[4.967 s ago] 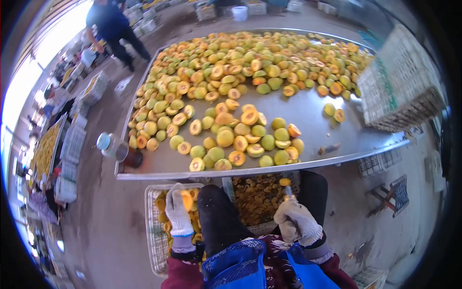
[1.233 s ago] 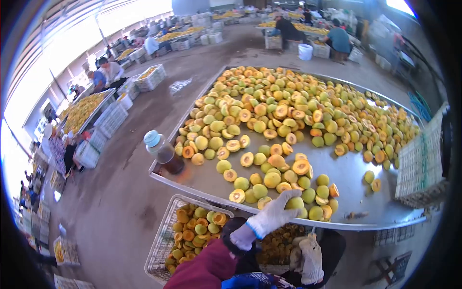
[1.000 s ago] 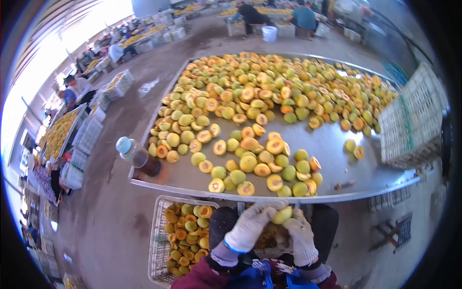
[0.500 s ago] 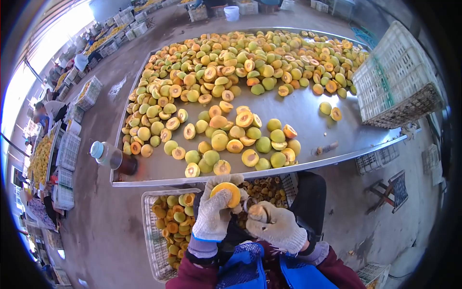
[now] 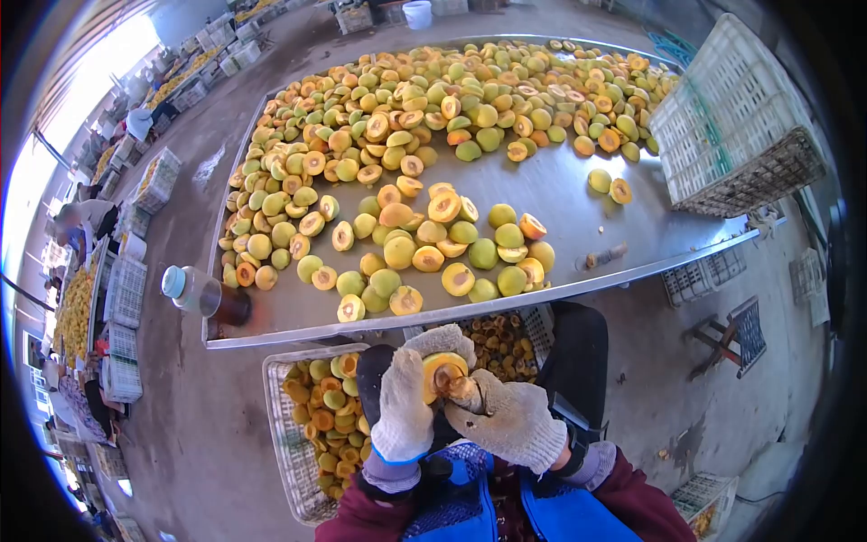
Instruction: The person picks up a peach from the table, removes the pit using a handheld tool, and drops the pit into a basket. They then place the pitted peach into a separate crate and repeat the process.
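Observation:
My left hand (image 5: 404, 397), in a knitted glove, is closed round a yellow peach half (image 5: 441, 369) with its cut face toward my right hand. My right hand (image 5: 515, 417), gloved too, grips a short wooden-handled tool (image 5: 459, 388) against the middle of that cut face. The tool's working end is hidden by the fruit and fingers. Both hands are above my lap, just in front of the metal table (image 5: 361, 336). Below them to the left stands a white crate (image 5: 282, 434) of peach halves. Another container with brown pieces (image 5: 497, 348) shows partly under the table edge.
Many peach halves (image 5: 397, 117) are heaped across the table. A bottle of dark liquid (image 5: 209, 296) stands at its left corner, a white basket (image 5: 736, 135) at its right. A wooden-handled tool (image 5: 603, 256) lies near the front edge. A folding stool (image 5: 736, 339) is on the right.
My right hand has moved left and up, bringing the tool from beside the peach half onto its cut face. My left hand has turned the fruit toward it. The view has shifted slightly.

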{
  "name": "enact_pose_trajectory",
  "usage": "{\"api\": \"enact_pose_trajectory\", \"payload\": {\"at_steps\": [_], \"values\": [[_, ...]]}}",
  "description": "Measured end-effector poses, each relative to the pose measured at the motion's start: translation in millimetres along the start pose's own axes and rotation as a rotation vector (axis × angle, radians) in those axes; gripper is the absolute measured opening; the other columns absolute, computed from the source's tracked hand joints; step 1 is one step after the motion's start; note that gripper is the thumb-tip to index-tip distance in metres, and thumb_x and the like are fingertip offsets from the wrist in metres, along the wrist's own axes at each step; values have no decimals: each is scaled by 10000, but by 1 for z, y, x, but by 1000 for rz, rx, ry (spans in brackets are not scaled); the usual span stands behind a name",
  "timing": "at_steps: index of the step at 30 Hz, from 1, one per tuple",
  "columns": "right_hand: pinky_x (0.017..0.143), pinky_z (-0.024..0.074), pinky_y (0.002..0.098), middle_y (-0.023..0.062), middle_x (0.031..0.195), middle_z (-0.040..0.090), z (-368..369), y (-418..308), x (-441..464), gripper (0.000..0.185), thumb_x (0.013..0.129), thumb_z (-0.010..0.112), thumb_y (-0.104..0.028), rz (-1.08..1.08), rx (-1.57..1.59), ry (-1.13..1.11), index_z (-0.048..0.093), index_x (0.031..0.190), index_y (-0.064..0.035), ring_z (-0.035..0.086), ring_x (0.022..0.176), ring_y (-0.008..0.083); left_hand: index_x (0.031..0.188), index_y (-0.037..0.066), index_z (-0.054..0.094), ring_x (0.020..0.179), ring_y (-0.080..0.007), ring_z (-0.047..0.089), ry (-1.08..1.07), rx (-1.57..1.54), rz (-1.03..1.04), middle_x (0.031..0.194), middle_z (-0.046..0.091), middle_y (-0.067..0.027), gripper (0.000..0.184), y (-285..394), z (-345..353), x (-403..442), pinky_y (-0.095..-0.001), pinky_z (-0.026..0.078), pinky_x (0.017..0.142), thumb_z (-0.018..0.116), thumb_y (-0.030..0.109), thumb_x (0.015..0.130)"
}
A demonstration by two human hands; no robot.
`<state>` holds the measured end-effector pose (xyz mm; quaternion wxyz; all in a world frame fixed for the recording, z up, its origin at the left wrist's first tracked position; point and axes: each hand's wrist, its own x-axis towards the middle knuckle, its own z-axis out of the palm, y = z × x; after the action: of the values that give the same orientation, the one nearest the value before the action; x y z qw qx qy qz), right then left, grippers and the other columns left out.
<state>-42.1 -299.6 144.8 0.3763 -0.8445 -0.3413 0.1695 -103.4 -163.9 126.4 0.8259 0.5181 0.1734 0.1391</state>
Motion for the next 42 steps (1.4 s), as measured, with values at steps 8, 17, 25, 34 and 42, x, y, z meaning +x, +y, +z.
{"api": "enact_pose_trajectory", "payload": {"at_steps": [8,17,25,34,42], "values": [[534,504,337,71,683,651,-13,3,-2,328,882,637,-413,296,382,-395,575,979,-107,645,577,204,1253,-44,540,966,-222,635,-217,278,-7,1108,643,-148,687,30,5,10,-342,507,859,327,558,999],[381,398,220,-4,619,551,-14,13,-4,220,941,622,-326,509,941,-636,553,945,-117,500,450,69,1189,-29,563,990,-240,640,99,114,315,1219,577,-170,352,-13,22,-11,-350,511,869,545,248,973],[357,325,212,-6,586,504,-23,19,-8,245,933,629,-357,588,1217,-783,563,907,-122,433,421,65,1061,15,653,904,-300,681,-30,606,226,1019,682,-161,251,23,30,5,-335,540,780,681,88,823],[328,287,212,-3,532,462,-27,25,-8,304,922,616,-372,600,1263,-765,547,833,-90,387,372,65,1113,42,640,800,-304,676,-144,380,-146,962,673,-165,322,22,24,21,-351,555,696,700,124,807],[321,267,218,-9,491,443,-22,23,-5,317,916,616,-383,624,1168,-563,525,800,-103,363,347,72,1158,-1,602,877,-264,688,-189,839,356,1001,668,-161,294,12,32,27,-341,539,737,616,42,867]]}}
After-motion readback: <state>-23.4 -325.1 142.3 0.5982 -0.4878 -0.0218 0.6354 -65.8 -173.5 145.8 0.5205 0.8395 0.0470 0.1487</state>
